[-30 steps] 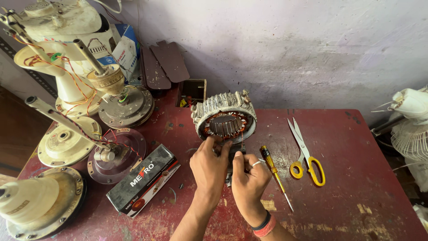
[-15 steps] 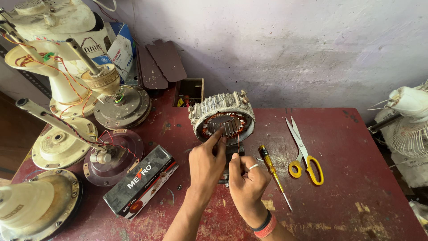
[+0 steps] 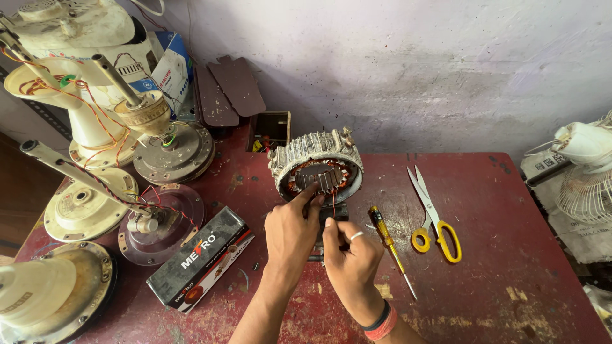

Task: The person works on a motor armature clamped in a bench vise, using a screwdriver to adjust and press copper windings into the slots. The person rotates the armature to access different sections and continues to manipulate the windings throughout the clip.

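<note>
Where the red counter [image 3: 510, 255] meets the back wall, a fan motor stator [image 3: 317, 164] stands tilted on its edge, a ribbed grey metal ring with copper windings inside its opening. It faces the person, near the middle of the counter. The left hand [image 3: 290, 232] reaches up to it, and its fingers [image 3: 305, 194] are stretched out and touch the lower rim of the ring; they do not close around anything. The right hand [image 3: 350, 255] is just beside the left one, with a ring on one finger and a red and black band on the wrist. Its fingers [image 3: 330, 228] are pinched together on a thin red wire [image 3: 333, 202] that goes up to the windings. Under both hands lies a small dark part, but I cannot tell what it is.

Just to the right of the hands lies a screwdriver [image 3: 390, 245] with a yellow handle, and near it a pair of scissors [image 3: 433, 220] with yellow grips. To the left lies a long black and red box [image 3: 201, 258]. Farther left, several ceiling fan motors [image 3: 172, 150] with rods and loose wires stand on the counter. At the far right edge a white table fan [image 3: 583, 172] is partly in view.
</note>
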